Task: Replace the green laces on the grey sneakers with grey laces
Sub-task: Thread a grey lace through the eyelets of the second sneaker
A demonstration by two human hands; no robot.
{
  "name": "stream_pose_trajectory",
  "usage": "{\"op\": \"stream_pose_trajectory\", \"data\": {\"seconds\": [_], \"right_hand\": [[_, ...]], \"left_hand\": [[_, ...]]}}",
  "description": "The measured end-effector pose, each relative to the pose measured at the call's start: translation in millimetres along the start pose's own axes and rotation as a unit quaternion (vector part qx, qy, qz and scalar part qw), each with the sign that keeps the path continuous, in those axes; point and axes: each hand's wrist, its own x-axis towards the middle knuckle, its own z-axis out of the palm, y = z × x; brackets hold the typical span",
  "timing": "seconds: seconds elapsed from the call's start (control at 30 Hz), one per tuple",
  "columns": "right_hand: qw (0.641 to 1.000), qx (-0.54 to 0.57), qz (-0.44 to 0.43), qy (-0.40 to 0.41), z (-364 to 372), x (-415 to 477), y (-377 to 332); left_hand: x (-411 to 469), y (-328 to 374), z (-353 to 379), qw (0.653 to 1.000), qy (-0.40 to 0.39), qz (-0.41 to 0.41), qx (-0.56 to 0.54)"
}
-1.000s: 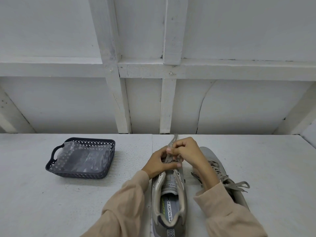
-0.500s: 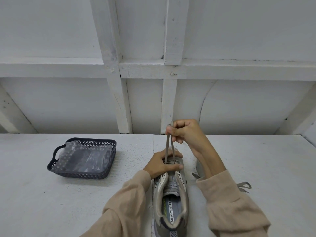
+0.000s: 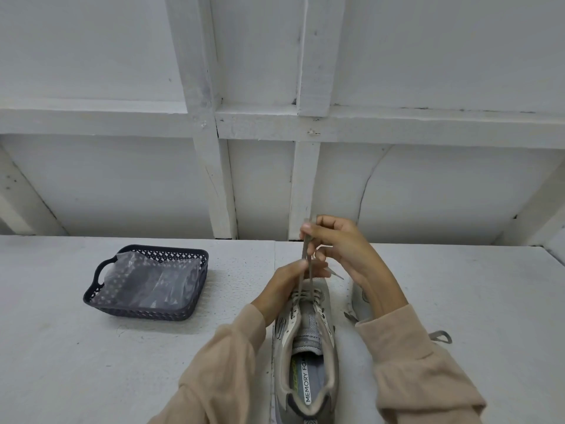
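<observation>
A dark perforated basket (image 3: 138,313) with a loop handle sits toward the left side of the white counter (image 3: 91,368), holding a crumpled clear plastic bag (image 3: 146,280). A white timber-framed wall (image 3: 122,185) rises behind the counter's back edge.

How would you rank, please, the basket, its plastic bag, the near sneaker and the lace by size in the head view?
1. basket and sneaker: too alike to rank; the sneaker is nearer and cropped.
2. plastic bag
3. lace

Grey sneaker (image 3: 305,347), dark lattice-pattern basket (image 3: 183,313), white table (image 3: 91,362).
</observation>
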Motion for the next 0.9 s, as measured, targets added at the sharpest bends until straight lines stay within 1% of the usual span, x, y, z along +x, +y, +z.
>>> {"op": "stream_pose_trajectory", "data": {"seconds": [0.07, 0.13, 0.23, 0.3, 0.37, 0.47, 0.53, 0.6, 0.7, 0.8, 0.9], "right_hand": [[1.0, -0.004, -0.001, 0.006, -1.4, 1.8, -0.9], [1.0, -0.007, -0.012, 0.011, -1.5, 2.9, -2.1], [0.998, -0.048, -0.027, 0.033, -2.2, 3.0, -2.4], [0.994, -0.081, -0.039, 0.061, -5.1, 4.0, -0.8], [0.987, -0.113, -0.058, 0.102, -8.8, 5.4, 0.3], [0.97, -0.145, -0.088, 0.174, -17.8, 7.7, -0.2], [0.956, -0.166, -0.107, 0.216, -26.1, 9.4, -1.8], [0.948, -0.175, -0.114, 0.241, -33.5, 11.1, -3.6], [0.943, -0.154, -0.123, 0.267, -37.9, 12.0, -7.8], [0.936, -0.127, -0.149, 0.293, -36.3, 10.8, -12.8], [0.93, -0.102, -0.163, 0.314, -38.5, 11.4, -14.9]], "left_hand": [[3.7, 5.0, -0.6, 0.999, 0.034, -0.014, -0.036], [6.3, 6.9, -1.1, 0.997, 0.064, -0.012, -0.029], [5.5, 11.0, 0.5, 0.998, 0.066, 0.017, -0.001], [4.3, 13.8, 3.1, 0.996, 0.081, 0.026, 0.007], [3.3, 13.5, 3.7, 0.993, 0.111, 0.036, 0.007], [2.4, 12.7, -0.1, 0.99, 0.138, 0.024, -0.032], [1.2, 16.7, -1.0, 0.988, 0.137, 0.008, -0.066], [-0.5, 25.3, 0.7, 0.987, 0.128, 0.008, -0.099], [-0.5, 41.6, 4.4, 0.986, 0.119, 0.033, -0.114], [0.9, 57.5, 7.0, 0.983, 0.117, 0.053, -0.129], [0.5, 70.7, 9.1, 0.978, 0.106, 0.094, -0.155]]}}
